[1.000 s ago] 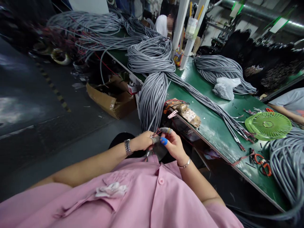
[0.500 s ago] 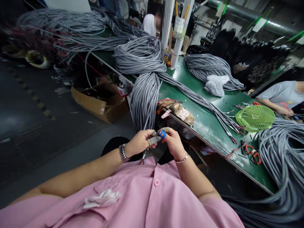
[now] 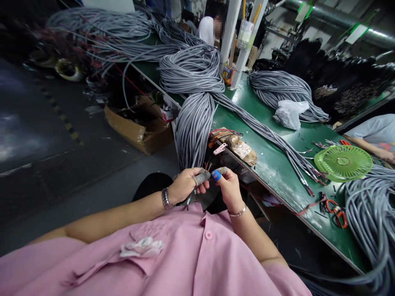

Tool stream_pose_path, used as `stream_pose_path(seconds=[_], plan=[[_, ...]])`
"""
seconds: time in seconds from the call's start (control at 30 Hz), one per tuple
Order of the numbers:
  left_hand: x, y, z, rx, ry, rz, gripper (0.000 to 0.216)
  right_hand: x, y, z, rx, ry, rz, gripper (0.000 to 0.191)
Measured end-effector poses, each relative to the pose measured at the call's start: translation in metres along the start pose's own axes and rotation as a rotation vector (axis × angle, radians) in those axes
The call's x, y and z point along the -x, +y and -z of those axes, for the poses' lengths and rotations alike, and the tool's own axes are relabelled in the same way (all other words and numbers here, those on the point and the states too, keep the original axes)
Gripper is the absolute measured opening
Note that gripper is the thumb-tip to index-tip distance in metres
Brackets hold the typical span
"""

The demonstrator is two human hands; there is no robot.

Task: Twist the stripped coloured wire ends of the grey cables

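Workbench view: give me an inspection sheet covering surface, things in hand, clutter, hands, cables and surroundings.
Surface: green workbench, shiny, with small scraps on it.
Things in hand: thin wires, some red.
Clutter: green fan, orange-handled tool and crumpled plastic bag on the bench.
Hands: left hand pinches the wires; right hand close beside them, its hold unclear.
Cables: gray coil on the bench; gray bundle hanging over its edge.
Surroundings: open cardboard box on the floor; co-worker's sleeve at right.

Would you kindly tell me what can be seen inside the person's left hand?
Thin wires, some of them red, stick up from the left hand. Its grip covers their lower parts, so those cannot be seen.
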State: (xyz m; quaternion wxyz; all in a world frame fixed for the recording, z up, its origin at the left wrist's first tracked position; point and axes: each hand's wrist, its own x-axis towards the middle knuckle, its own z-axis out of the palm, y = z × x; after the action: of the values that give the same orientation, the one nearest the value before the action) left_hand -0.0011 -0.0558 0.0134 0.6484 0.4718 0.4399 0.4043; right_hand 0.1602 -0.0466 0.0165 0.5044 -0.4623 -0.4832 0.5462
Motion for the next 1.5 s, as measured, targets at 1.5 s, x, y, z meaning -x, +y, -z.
stream_pose_path(seconds=[1.5], plan=[[-0.019, 0.002, 0.015, -0.172, 0.017, 0.028, 0.023, -0.036, 0.001, -0.009, 0.036, -0.176, -0.075, 0.019]])
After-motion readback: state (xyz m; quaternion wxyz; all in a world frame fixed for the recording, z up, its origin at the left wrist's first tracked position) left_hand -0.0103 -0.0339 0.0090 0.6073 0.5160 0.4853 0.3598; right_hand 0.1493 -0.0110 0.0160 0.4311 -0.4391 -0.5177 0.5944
